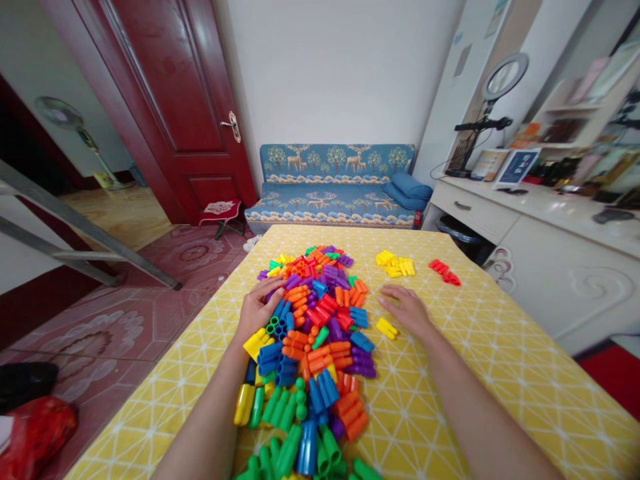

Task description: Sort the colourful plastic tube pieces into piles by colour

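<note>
L. hand [260, 305] at mixed-colour pile [320, 360], grip indeterminable; R. hand [411, 311] (fingers [394, 291] loose, empty) nr. yellow pc. [387, 328] on desk [405, 407].

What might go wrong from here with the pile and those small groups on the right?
The lone yellow piece lies between the pile and the right hand, so a sweep of that hand could knock it into the mixed colours. The left hand is at the pile's left side; a push there might spill loose pieces rightward. The red group sits towards the table's right edge, where a stray bump could send pieces off.
</note>
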The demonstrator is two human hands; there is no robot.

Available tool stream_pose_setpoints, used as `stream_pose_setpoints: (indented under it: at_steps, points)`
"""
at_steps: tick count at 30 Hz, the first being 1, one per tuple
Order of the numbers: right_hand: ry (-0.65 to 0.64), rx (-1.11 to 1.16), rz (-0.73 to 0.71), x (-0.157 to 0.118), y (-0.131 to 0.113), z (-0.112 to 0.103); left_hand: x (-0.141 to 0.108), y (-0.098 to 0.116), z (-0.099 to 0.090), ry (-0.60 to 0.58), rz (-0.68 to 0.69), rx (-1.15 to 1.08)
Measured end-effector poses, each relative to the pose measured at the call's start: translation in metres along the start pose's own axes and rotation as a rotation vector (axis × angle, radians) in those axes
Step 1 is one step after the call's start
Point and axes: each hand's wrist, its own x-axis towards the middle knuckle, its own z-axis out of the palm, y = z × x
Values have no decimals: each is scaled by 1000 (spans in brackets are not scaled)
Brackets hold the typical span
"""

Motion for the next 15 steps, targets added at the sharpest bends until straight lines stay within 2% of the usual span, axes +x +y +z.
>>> stream_pose_setpoints:
  at_steps: [2, 4, 6, 9, 11, 13, 15]
  points:
    - [-264, 225, -57, -5, -8, -14, 0, 2, 0, 1, -4, 0]
    - [-514, 289, -87, -12, -17, -25, 0, 3, -1, -3, -9, 3]
    - [-568, 148, -96, -17, -26, -30, 0, 3, -1, -7, -15, 3]
    - [-450, -162, -62, -17, -34, -27, 0, 3, -1, -1, -13, -6]
    - [-343, -233, -41, -12, -32, -21, 0, 2, 0, 10, -8, -13]
    - [-161, -173, 17, -6, -22, -15, 1, 2, 0, 21, -2, -22]
    - [62, 11, 147, 1, -7, -11, 1, 3, 0, 22, -3, -27]
